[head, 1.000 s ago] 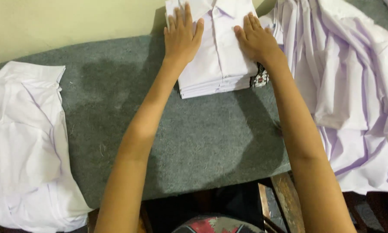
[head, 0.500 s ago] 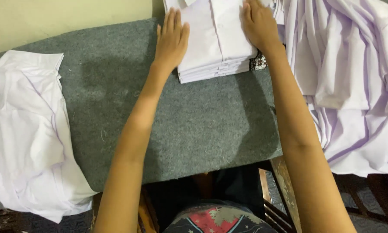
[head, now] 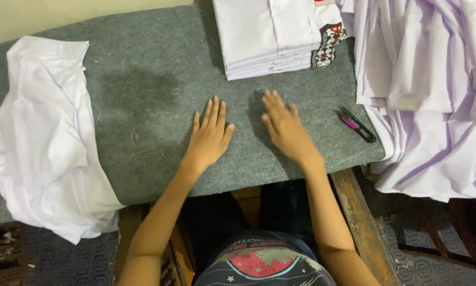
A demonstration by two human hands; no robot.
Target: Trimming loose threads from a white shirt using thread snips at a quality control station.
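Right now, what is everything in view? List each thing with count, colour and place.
felt pad: one, grey, covers the table top, darker patch near its middle
folded shirts: one stack, white, far edge of the pad, a red and black patterned patch at its right side
loose shirt: one, white, draped over the pad's left end
shirt pile: one heap, pale lilac-white, right of the pad
snips: one, black with pink, near the pad's right edge
wooden frame: brown, under the pad
left hand: flat on the pad, empty
right hand: flat on the pad, empty
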